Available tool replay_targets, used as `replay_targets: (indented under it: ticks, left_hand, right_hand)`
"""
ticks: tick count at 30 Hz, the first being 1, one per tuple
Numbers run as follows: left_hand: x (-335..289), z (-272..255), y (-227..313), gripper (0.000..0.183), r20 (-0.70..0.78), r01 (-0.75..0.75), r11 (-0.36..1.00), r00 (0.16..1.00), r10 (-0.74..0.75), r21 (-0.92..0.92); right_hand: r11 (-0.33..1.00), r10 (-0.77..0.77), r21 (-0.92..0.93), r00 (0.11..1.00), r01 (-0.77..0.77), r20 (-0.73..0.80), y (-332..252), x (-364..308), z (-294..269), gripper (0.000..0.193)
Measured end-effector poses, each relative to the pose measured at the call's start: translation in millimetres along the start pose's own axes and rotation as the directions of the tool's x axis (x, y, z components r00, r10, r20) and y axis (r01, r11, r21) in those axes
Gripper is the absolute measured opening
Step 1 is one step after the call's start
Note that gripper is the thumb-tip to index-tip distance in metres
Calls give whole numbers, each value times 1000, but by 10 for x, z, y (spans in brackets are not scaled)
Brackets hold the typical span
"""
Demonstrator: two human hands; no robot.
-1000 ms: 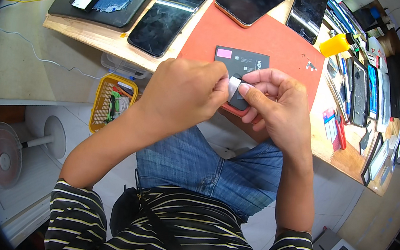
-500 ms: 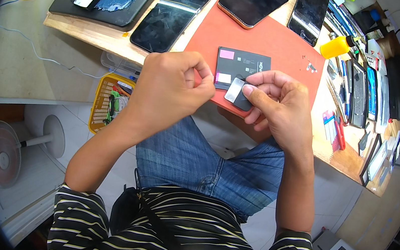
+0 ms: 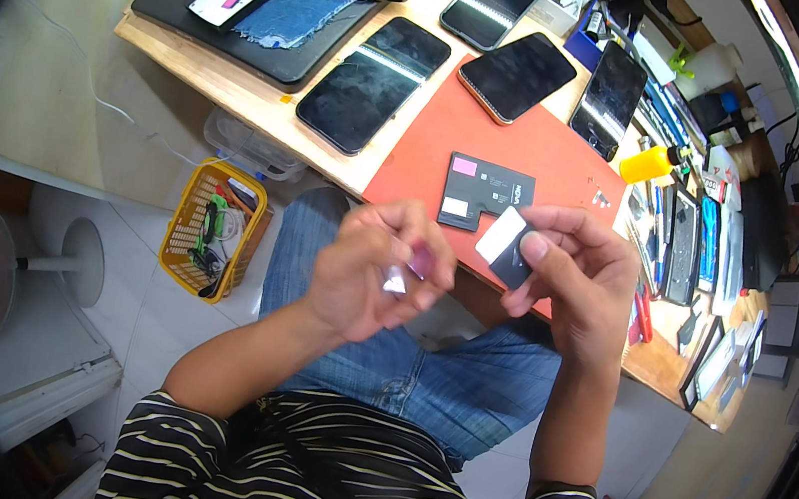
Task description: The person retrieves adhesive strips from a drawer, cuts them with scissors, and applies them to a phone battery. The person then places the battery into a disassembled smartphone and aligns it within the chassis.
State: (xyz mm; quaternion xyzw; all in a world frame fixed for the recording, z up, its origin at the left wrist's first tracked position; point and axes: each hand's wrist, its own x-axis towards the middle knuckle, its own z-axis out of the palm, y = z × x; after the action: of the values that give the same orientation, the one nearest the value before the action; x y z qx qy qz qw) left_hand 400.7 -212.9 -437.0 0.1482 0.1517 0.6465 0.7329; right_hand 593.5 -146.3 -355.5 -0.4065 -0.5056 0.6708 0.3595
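Observation:
My right hand (image 3: pixel 582 284) pinches a small flat rectangular piece (image 3: pixel 504 240), one part pale silver-white and the other black, between thumb and fingers. In my left hand (image 3: pixel 366 270), the curled fingers hold a small strip of shiny pinkish film (image 3: pixel 417 260); part of it catches the light and motion blurs it. Just beyond both hands, a black L-shaped phone battery (image 3: pixel 491 183) with a pink tab and a white tab lies flat on the orange mat (image 3: pixel 420 167). Neither hand touches the battery.
Dark-screened phones (image 3: pixel 373 84) lie along the bench's far side. A yellow bottle (image 3: pixel 645 165) stands right of the mat, near small metal bits (image 3: pixel 600 193). Tools and phone parts crowd the right edge. A yellow basket (image 3: pixel 179 256) of cables sits below the bench's left.
My left hand has drawn nearer to me and turned, showing the pinkish film in its fingers. My right hand has tilted the small piece. The whole view has shifted, revealing more bench at the top.

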Motion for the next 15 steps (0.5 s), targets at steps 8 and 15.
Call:
replay_targets:
  ticks: [8, 15]
  left_hand:
    - [110, 93, -284, 7, 9, 26, 1000, 1000, -26, -14]
    - [197, 211, -385, 18, -11, -77, 996, 997, 76, -53]
  right_hand:
    - [996, -56, -72, 998, 54, -32, -43, -129, 209, 16]
    - [986, -127, -120, 988, 116, -92, -59, -90, 237, 14]
